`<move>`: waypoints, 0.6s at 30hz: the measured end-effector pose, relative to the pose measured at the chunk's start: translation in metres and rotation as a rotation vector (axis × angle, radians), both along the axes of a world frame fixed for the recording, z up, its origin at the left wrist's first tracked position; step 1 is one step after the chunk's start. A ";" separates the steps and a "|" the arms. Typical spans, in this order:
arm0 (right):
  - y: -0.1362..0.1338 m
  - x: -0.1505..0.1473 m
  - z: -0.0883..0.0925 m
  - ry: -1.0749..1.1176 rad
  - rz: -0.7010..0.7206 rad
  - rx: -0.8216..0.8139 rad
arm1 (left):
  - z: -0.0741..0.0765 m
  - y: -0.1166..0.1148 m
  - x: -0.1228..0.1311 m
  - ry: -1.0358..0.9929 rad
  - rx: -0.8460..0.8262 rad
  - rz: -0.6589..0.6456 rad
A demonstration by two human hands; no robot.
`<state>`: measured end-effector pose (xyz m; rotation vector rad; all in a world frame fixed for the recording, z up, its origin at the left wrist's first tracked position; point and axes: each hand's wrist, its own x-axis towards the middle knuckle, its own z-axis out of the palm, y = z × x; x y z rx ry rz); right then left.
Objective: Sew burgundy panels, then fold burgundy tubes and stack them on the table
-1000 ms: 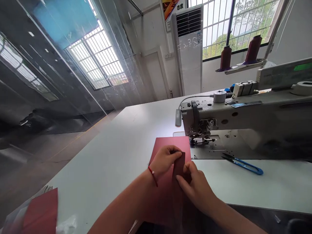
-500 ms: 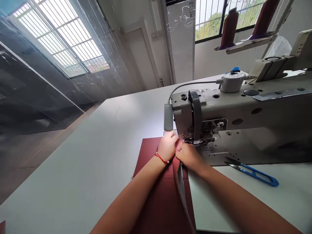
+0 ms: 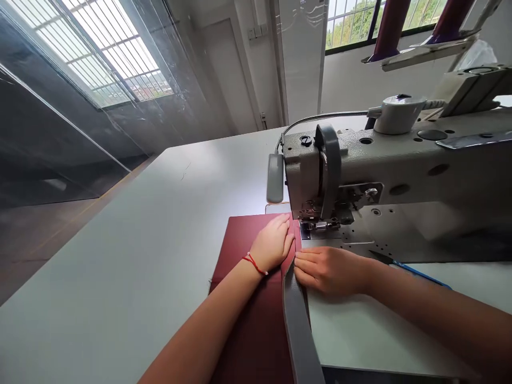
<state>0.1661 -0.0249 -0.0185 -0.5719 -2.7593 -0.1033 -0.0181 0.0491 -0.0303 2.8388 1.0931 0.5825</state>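
Worktop (image 3: 160,256) carries the sewing machine (image 3: 384,165) beyond & right of the fingers, then the maroon panel (image 3: 260,325) under the L hand (image 3: 272,245), w/ a grey-backed strip (image 3: 299,330) along its R edge, prob. pressed so the edges stay lined up. L fingers lie flat, outstretched, gripping nothing; R hand (image 3: 324,269) has its fingers bunched at the strip, thumb hidden, can't tell if pinching, w/ snips (image 3: 416,271) to their right. Vs prev. frame, R hand's drawn back from the L & more grey shows.
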 end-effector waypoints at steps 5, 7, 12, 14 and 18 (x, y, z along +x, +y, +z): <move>0.010 -0.004 -0.007 -0.001 -0.104 -0.055 | -0.003 0.001 0.000 -0.002 -0.038 0.001; 0.007 -0.005 -0.008 0.011 -0.149 -0.077 | -0.003 0.000 0.000 0.016 -0.048 -0.002; -0.011 -0.005 -0.010 0.037 -0.134 -0.148 | -0.008 -0.022 -0.001 0.067 -0.006 0.003; -0.023 -0.005 -0.011 0.056 -0.092 -0.135 | -0.010 -0.037 -0.002 0.078 0.018 -0.013; -0.043 -0.005 -0.012 0.082 -0.088 -0.086 | -0.011 -0.057 -0.001 0.074 0.038 0.017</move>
